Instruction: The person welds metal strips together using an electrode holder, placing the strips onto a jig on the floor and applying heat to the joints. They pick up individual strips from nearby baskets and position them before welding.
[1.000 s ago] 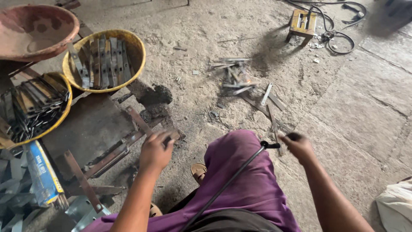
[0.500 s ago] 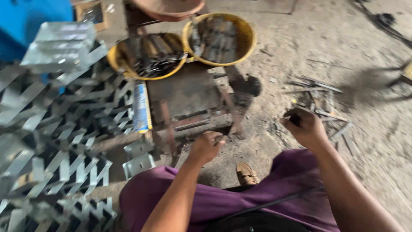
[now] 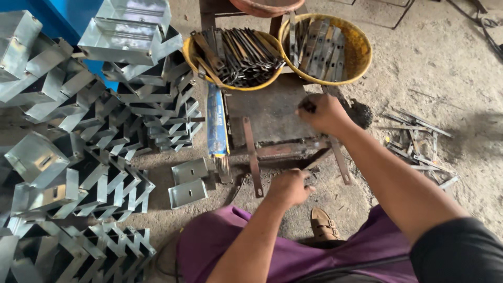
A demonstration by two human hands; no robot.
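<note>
The right hand (image 3: 322,112) was held over the right edge of a dark metal work plate (image 3: 270,112), its fingers curled tight around a small dark object (image 3: 309,106) whose kind could not be told. The left hand (image 3: 288,187) was lowered at the plate's near edge, loosely closed, with its fingertips just beside a rusty flat metal strip (image 3: 251,157) that lay across the near edge; whether anything was gripped in it could not be told. A second strip (image 3: 339,160) was seen slanting off the plate's near right corner. At the far edge, two yellow basins were set side by side, the left basin (image 3: 236,57) heaped with dark bent strips and the right basin (image 3: 327,50) holding straight ones. A blue packet of welding rods (image 3: 216,126) was laid along the plate's left edge. Folded galvanised sheet-metal boxes (image 3: 84,136) were stacked to the left, and loose strips (image 3: 416,139) were scattered on the concrete floor to the right.
</note>
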